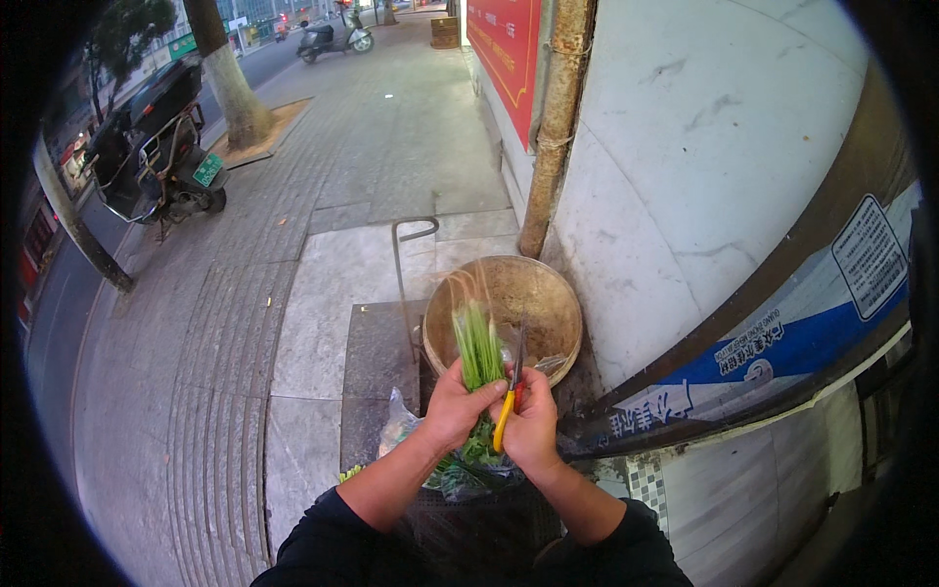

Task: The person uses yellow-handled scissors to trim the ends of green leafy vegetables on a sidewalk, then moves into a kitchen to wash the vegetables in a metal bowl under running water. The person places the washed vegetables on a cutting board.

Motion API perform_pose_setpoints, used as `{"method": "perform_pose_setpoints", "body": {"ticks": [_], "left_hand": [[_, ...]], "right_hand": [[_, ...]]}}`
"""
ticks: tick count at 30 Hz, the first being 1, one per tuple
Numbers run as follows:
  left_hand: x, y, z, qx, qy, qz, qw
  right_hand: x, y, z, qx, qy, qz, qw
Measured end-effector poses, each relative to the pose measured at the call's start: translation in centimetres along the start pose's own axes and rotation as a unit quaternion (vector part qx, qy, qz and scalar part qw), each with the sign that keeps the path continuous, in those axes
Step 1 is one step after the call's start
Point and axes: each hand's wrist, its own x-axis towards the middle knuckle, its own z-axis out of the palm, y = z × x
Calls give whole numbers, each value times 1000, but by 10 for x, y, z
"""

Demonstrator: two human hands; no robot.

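Observation:
My left hand [455, 406] is closed round a bunch of leafy green herbs [476, 344]. Its pale stem ends and thin roots point away from me over a round, stained tub [573, 344], while the leaves hang down between my wrists. In my right hand [532, 423] is a pair of scissors with yellow handles [504, 423], its dark blades pointing up beside the stems. Whether the blades touch the bunch I cannot tell. Under my forearms lies a clear plastic bag [398, 423] with more greens, partly hidden by my arms.
A bent metal rod [399, 264] stands left of the tub. Behind it a rusty pipe [555, 147] runs up the marble-look wall [685, 166]. On the paved sidewalk [225, 323] a scooter [161, 161] is parked near a tree trunk [230, 83]; another scooter [333, 37] stands farther off.

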Motion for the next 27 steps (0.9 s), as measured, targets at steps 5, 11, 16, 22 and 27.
{"method": "perform_pose_setpoints", "body": {"ticks": [5, 11, 16, 22, 27], "left_hand": [[2, 4, -4, -47, 13, 34, 998], [8, 32, -29, 73, 19, 65, 995], [10, 35, -40, 97, 42, 23, 994], [8, 39, -41, 127, 66, 20, 990], [4, 43, -37, 213, 85, 43, 972]], "right_hand": [[-5, 0, -2, -67, 1, -1, 998], [-1, -11, -12, -93, 22, -5, 995], [-5, -18, -16, -115, -2, -6, 993], [-10, -21, -20, -131, -76, 71, 986], [-9, -24, -24, -175, -123, 38, 976]]}}
